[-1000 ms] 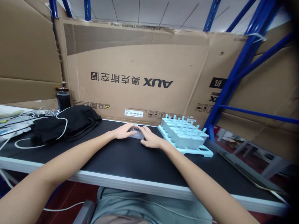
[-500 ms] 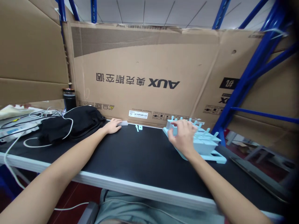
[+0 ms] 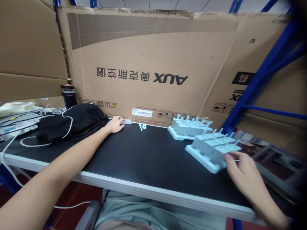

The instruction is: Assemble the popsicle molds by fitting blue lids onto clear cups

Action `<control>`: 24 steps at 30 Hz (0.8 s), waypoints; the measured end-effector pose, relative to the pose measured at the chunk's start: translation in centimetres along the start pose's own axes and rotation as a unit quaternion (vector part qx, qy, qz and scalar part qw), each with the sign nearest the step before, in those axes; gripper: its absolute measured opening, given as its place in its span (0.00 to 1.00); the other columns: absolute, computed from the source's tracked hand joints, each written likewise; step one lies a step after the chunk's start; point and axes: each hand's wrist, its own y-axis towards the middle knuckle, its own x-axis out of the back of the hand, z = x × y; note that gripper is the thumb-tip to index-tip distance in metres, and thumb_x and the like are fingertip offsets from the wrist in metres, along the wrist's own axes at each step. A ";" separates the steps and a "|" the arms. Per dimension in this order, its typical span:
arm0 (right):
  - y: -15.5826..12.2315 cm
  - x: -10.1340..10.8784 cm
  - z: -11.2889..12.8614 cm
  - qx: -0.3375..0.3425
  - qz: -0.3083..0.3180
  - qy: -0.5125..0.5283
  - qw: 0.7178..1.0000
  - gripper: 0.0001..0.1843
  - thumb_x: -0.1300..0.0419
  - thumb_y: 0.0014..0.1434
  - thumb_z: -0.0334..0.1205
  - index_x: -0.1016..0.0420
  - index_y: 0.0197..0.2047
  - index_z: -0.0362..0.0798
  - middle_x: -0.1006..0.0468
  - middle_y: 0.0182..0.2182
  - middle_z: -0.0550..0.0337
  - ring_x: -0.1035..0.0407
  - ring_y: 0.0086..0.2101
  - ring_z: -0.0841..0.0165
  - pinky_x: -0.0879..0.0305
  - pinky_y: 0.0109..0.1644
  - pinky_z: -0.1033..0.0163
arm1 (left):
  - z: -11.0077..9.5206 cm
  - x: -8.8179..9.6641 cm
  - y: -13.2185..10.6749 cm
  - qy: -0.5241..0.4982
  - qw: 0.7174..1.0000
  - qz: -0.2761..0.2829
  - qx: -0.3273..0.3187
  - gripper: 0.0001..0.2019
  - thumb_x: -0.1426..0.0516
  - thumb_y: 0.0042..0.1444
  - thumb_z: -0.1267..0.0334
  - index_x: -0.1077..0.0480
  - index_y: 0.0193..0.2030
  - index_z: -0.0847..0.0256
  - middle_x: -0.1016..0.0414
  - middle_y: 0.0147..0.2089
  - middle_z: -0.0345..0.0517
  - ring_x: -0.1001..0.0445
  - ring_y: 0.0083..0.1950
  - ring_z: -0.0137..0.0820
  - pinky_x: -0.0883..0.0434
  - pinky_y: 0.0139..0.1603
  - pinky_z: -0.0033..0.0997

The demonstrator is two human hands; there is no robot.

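Observation:
Two light-blue popsicle molds stand on the black table at the right, each with several upright sticks. The far popsicle mold (image 3: 190,129) is close to the cardboard; the near popsicle mold (image 3: 209,148) sits in front of it, turned at an angle. My right hand (image 3: 244,171) is at the near mold's right end, thumb and fingers closed around its edge; the fingertips are partly hidden and slightly blurred. My left hand (image 3: 115,124) rests flat at the table's back edge, fingers beside a pale, translucent bar (image 3: 126,121). Small light-blue pieces (image 3: 142,126) lie right of that bar.
A large cardboard sheet (image 3: 141,51) walls off the back. At the left are a black cloth bag (image 3: 79,123), a black bottle (image 3: 69,97) and tangled white cables (image 3: 45,111). Blue rack posts (image 3: 254,76) rise at the right, beside a flat dark object (image 3: 275,182).
My right hand has moved right and toward me, from above the molds to the near mold's right end. Both molds now show clearly. My left hand stays in place; the head view has shifted.

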 end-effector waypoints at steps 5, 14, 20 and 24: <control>0.0 -0.5 2.2 0.002 0.136 0.034 0.990 0.17 0.51 0.57 0.55 0.36 0.41 0.52 0.26 0.38 0.49 0.28 0.39 0.56 0.34 0.47 0.53 | 0.2 -0.2 0.3 0.002 1.000 0.016 0.005 0.27 0.54 0.62 0.50 0.39 0.63 0.61 0.40 0.67 0.54 0.43 0.67 0.46 0.42 0.66 0.47; 2.0 0.0 1.7 -0.070 0.039 0.021 0.997 0.23 0.45 0.49 0.59 0.48 0.37 0.53 0.29 0.30 0.50 0.29 0.40 0.51 0.35 0.48 0.52 | -4.1 1.2 -0.4 -0.016 0.997 -0.050 -0.054 0.21 0.53 0.63 0.53 0.36 0.58 0.61 0.35 0.61 0.54 0.39 0.63 0.44 0.40 0.65 0.44; 3.1 -0.7 1.0 -0.119 0.156 -0.003 0.980 0.23 0.45 0.50 0.62 0.43 0.37 0.53 0.25 0.33 0.48 0.27 0.37 0.53 0.36 0.43 0.54 | -10.6 0.7 -0.2 -0.074 0.987 0.007 -0.146 0.21 0.56 0.65 0.51 0.37 0.60 0.56 0.34 0.60 0.50 0.35 0.61 0.41 0.36 0.62 0.44; 3.7 -0.7 1.3 -0.082 0.218 -0.106 0.967 0.22 0.48 0.54 0.64 0.37 0.31 0.52 0.24 0.30 0.45 0.27 0.38 0.49 0.36 0.41 0.53 | -11.9 0.1 0.7 -0.080 0.985 0.026 -0.152 0.22 0.57 0.66 0.48 0.34 0.60 0.50 0.39 0.66 0.46 0.41 0.66 0.43 0.39 0.64 0.48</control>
